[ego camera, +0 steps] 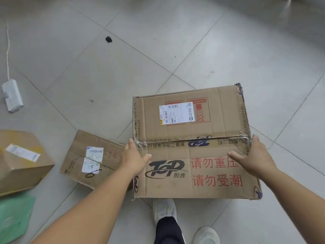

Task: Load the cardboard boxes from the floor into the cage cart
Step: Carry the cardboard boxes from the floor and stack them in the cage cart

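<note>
Boxes are lying on the tiled floor (88,76) around me, and the big box (191,147) is sitting right in front of my feet, printed with a dark logo and red lettering and carrying a white label (177,112) on its far flap. I am reaching down to it with both arms. My left hand (134,156) is pressing flat against its left edge, fingers straight and reaching down the side, thumb lying across the top. My right hand (253,156) is doing the same at the right edge, fingers straight along the side and thumb stretching over the top toward the red lettering. Neither hand is curling around anything; both are lying flat against the cardboard, well apart, with the box between them.

A smaller box (91,159) is lying just left of the big one, tilted, partly hidden behind my left hand and wearing a white label with a pen scrawl below it. Farther left, a third box (22,161) is resting at the frame's edge, and a green bag (14,219) is lying beside its near side. A white power strip (12,97) is sitting on the tiles at the far left, its cord running away from me. My white shoes (164,209) are showing just below the big box.
</note>
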A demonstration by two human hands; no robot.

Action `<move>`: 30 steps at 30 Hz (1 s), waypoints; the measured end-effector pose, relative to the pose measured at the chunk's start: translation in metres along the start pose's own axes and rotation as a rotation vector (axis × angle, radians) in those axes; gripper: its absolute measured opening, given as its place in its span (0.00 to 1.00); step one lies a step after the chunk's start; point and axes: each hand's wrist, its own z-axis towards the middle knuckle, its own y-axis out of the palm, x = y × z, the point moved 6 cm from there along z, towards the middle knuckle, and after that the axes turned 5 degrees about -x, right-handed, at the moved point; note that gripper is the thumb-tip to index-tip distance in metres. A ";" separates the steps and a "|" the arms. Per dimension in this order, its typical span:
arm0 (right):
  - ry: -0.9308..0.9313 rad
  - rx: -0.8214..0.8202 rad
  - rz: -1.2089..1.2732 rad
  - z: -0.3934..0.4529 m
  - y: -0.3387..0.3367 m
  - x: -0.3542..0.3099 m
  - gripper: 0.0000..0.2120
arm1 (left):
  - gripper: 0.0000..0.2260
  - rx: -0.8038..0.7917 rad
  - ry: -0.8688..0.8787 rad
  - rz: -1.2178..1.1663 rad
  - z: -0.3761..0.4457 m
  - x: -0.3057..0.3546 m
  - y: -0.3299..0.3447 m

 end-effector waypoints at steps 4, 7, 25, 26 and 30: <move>0.017 0.035 0.069 0.033 0.017 0.008 0.46 | 0.46 0.001 -0.030 -0.091 0.034 -0.004 0.018; 0.031 0.048 0.126 0.051 0.023 0.015 0.48 | 0.50 0.012 -0.068 -0.195 0.049 -0.010 0.025; -0.033 0.099 0.241 0.017 -0.006 0.021 0.45 | 0.48 0.063 0.049 -0.447 0.011 -0.006 0.003; -0.039 0.109 0.245 0.007 -0.016 0.018 0.45 | 0.48 0.070 0.060 -0.450 0.000 -0.002 -0.007; -0.078 0.150 0.284 -0.040 -0.069 -0.001 0.44 | 0.47 0.111 0.127 -0.439 -0.050 0.021 -0.055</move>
